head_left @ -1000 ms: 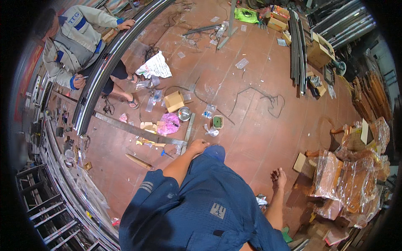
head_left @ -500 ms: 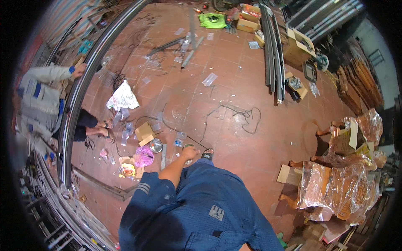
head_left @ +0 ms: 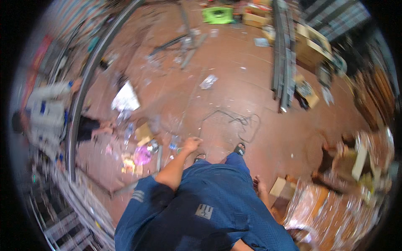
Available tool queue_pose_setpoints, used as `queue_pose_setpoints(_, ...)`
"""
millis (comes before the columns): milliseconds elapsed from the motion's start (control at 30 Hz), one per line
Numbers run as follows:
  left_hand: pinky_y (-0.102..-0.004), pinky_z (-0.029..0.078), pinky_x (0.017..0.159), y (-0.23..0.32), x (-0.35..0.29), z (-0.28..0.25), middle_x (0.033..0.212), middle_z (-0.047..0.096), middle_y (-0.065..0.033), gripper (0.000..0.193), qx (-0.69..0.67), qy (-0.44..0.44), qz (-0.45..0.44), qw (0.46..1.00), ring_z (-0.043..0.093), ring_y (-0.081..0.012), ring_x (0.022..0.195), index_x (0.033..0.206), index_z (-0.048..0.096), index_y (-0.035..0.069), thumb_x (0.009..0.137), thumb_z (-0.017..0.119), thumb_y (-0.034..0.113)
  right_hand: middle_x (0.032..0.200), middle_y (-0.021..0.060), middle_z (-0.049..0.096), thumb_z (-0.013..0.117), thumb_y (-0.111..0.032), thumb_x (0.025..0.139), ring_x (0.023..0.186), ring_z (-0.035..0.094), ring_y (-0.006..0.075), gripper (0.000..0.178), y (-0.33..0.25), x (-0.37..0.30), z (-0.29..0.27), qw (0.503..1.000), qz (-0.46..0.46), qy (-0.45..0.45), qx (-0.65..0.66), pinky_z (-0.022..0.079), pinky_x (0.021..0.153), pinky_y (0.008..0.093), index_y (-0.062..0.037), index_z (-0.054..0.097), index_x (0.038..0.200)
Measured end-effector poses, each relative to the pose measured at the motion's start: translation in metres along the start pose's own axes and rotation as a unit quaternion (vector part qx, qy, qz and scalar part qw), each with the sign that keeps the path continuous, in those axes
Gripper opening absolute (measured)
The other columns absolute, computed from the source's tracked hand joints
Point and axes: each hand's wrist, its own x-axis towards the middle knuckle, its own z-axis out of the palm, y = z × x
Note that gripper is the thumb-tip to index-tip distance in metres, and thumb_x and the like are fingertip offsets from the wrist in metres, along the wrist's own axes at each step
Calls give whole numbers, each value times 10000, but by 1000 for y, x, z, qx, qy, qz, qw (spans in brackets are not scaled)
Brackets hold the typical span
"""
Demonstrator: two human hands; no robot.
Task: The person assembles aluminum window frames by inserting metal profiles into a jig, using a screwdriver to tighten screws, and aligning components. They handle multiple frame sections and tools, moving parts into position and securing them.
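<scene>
My left hand [head_left: 191, 144] hangs in front of me above the floor, its fingers loosely bent and nothing visible in them. Below and beside it lie scraps of clear plastic [head_left: 174, 143]. My right hand [head_left: 260, 186] is low at my right side, near a cardboard piece [head_left: 283, 188]. Its fingers are dark and smeared, so whether they hold anything is unclear. Both my sandalled feet [head_left: 239, 149] stand on the red tiles. To the left are an opened cardboard box [head_left: 144, 133], a pink plastic bag [head_left: 142, 155] and a small round metal container [head_left: 153, 146].
At the left a person in a grey shirt [head_left: 48, 106] has a hand near a long metal rail [head_left: 86, 81]. A black cable [head_left: 234, 118] snakes over the floor [head_left: 167, 92]. Metal profiles [head_left: 283, 58] lie far right; plastic-wrapped carved wooden furniture [head_left: 322, 209] stands near right.
My view has shifted and blurred. My right hand and a second foot have come into sight, and the furniture sits lower in the picture. My left arm still hangs forward.
</scene>
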Motion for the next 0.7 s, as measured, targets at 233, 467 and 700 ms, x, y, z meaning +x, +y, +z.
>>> queue_pose_setpoints(233, -450, 496, 1061, 15, -69, 83, 1254, 686, -249, 445, 73, 37, -39, 996, 659, -383, 1194, 1213, 761, 173, 917, 673, 494, 873, 120, 701, 681, -211, 975, 664, 665, 241, 265, -189, 84, -93, 994, -96, -22, -49, 544, 546, 346, -84, 584, 1186)
queue_pose_setpoints(467, -436, 494, 1029, -5, -172, 118, 1228, 712, -192, 459, -77, 122, -154, 978, 668, -374, 1157, 1202, 741, 78, 940, 679, 450, 719, -12, 507, 663, -288, 989, 538, 470, 136, 178, -328, 107, -50, 945, -150, -11, -289, 346, 438, 323, -166, 545, 933)
queue_pose_setpoints(700, -428, 503, 1010, -67, -247, 161, 1212, 716, -198, 476, -204, 238, -246, 917, 677, -370, 1129, 1200, 739, 67, 938, 678, 459, 643, -44, 421, 635, -396, 983, 502, 392, 126, 254, -288, 62, 122, 924, -150, -141, -321, 307, 439, 306, -201, 526, 864)
